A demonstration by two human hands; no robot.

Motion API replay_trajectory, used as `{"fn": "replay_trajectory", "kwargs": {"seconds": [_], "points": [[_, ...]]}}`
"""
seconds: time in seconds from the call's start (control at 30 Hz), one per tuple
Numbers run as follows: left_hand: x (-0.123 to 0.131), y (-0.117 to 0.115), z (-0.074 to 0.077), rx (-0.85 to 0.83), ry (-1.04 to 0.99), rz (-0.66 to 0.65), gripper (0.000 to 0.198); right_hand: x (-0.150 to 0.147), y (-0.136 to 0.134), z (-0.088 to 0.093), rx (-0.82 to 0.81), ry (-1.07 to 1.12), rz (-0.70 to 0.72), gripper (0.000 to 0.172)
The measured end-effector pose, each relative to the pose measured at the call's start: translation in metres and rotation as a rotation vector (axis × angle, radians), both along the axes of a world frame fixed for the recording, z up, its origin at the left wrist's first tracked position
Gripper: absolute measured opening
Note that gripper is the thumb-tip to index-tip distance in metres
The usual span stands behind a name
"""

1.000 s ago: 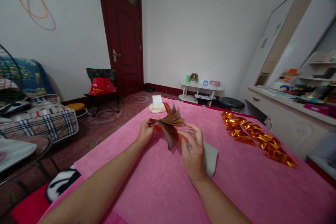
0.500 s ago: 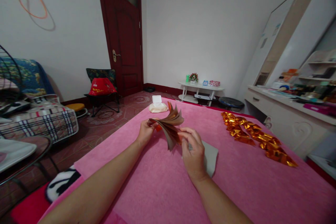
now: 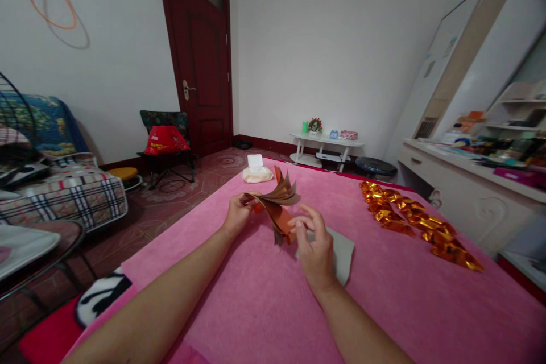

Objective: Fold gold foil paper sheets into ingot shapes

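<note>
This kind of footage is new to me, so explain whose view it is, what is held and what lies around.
There is no machine: every picture comes from one camera on a person's head, looking forward and down. Their bare left hand grips a fanned stack of sheets; the bare right hand has its fingertips at the stack's lower part, perhaps pinching a sheet. On the pink cloth lie a grey piece, shiny orange-gold pieces and a pale pack, lid up.

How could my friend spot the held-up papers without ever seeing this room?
Start at the big pink-covered table, then look above it at the left hand. It grips one end of a bundle of sheets. Unlike the flat grey piece and shiny gold strips lying nearby, the bundle fans out in brown and orange.
</note>
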State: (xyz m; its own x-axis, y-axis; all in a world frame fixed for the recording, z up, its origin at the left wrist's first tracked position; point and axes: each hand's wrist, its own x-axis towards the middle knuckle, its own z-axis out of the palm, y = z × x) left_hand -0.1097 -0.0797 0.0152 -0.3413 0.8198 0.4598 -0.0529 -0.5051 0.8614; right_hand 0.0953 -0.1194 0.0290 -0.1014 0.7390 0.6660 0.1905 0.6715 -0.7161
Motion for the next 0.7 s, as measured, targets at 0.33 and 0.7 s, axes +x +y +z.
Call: {"fn": "replay_trajectory", "kwargs": {"seconds": [0.33,0.7], "points": [[0.0038,-0.0051,0.0062,0.003,0.032,-0.034,0.026,-0.0005,-0.0011,0.0041,-0.046,-0.065,0.018,0.051],[0.0022,-0.0027,0.001,0.03,0.053,-0.053,0.022,-0.0028,0.0021,-0.0005,-0.095,-0.05,0.035,0.049]]}}
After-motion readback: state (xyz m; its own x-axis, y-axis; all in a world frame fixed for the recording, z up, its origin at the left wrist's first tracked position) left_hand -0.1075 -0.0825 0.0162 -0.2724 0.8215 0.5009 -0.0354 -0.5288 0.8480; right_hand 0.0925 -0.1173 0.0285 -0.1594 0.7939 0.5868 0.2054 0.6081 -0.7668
